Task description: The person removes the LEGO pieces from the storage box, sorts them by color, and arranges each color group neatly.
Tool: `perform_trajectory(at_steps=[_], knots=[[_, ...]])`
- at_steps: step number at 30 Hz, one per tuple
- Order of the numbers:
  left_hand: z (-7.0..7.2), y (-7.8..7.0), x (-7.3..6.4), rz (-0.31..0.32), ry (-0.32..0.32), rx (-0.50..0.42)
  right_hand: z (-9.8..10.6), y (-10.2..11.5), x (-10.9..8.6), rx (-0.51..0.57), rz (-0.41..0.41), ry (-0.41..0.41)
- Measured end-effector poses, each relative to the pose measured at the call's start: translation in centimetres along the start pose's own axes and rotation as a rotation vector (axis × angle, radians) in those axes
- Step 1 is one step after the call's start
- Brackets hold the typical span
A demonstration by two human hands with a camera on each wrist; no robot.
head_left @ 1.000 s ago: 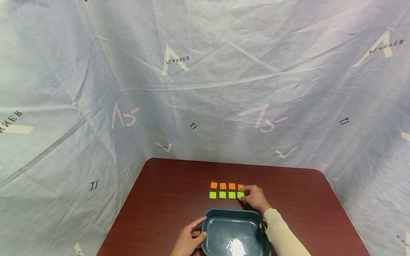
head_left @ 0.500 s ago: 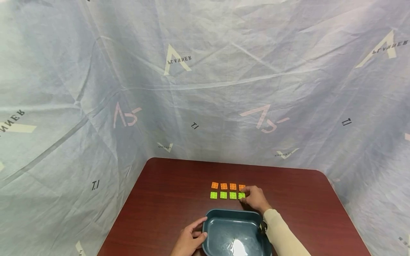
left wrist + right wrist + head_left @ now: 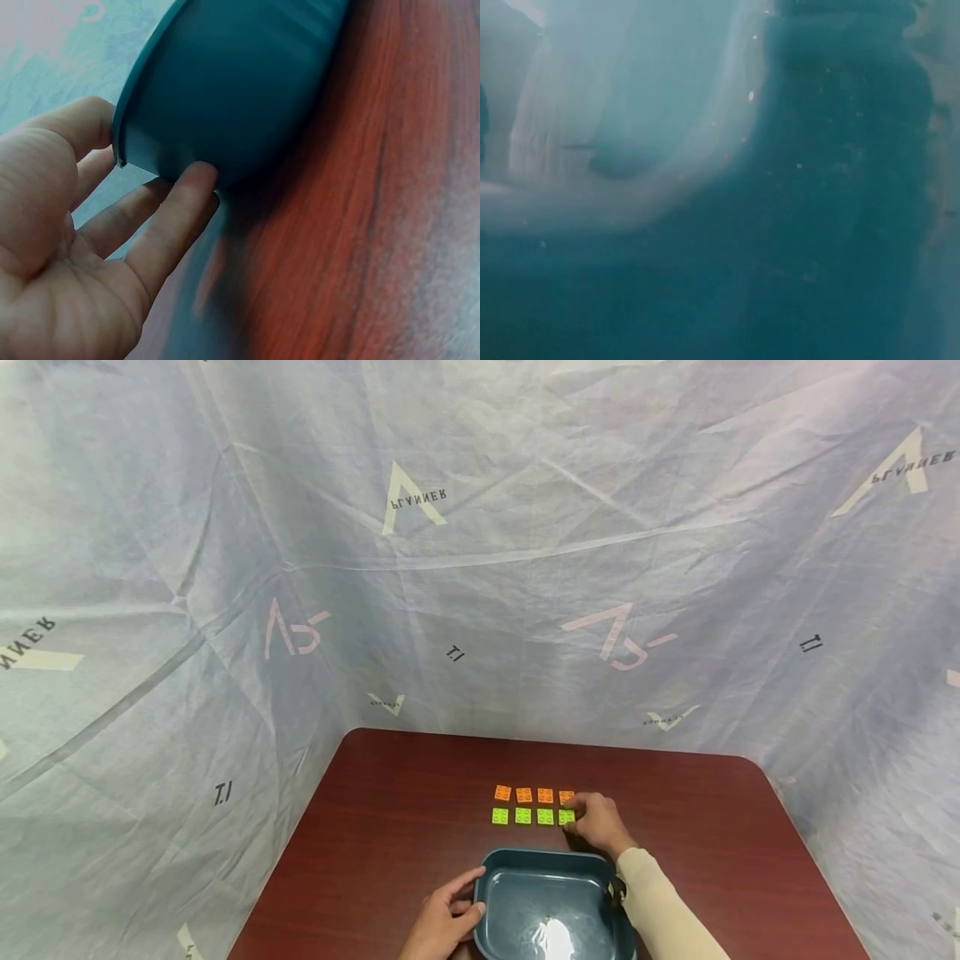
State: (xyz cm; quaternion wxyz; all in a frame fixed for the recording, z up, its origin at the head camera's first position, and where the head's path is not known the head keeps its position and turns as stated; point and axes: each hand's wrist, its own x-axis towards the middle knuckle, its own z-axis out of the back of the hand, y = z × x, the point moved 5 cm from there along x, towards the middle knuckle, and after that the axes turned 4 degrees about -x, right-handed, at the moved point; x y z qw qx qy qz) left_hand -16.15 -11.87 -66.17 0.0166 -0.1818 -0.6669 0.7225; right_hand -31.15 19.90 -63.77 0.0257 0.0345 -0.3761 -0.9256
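Observation:
In the head view my right hand point(image 3: 598, 822) reaches past the basin and pinches the rightmost green building brick point(image 3: 565, 817) between thumb and fingertips. That brick ends a row of several green bricks point(image 3: 522, 816). Behind them lies a matching row of orange bricks point(image 3: 523, 795); the rightmost one is partly covered by my fingers. My left hand point(image 3: 442, 917) grips the left side of a dark teal plastic basin point(image 3: 555, 893). In the left wrist view the left hand point(image 3: 112, 232) has one digit over the rim and another against the outer wall. The right wrist view shows only blurred teal basin point(image 3: 840, 187).
All of it stands on a dark red wood table point(image 3: 375, 827) with rounded far corners. Grey printed cloth point(image 3: 480, 568) hangs behind and along both sides. My right forearm, in a cream sleeve point(image 3: 667, 902), passes over the basin's right edge.
The head view shifts very slightly. Both hands, the basin and the bricks otherwise keep their places.

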Motion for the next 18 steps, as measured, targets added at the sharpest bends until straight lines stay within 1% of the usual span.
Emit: perform_trajectory(at_steps=[8,12,18], knots=[[0.1,-0.1,0.2,-0.004,0.006,-0.004,0.6,0.4,0.0,0.021,-0.008,-0.019],[0.1,-0.2,0.1,-0.004,0.008,-0.002,1.1,0.9,-0.4,0.028,-0.009,-0.027],[0.1,-0.6,-0.2,-0.045,0.014,0.019,2.4,2.9,-1.3,0.003,0.068,-0.076]])
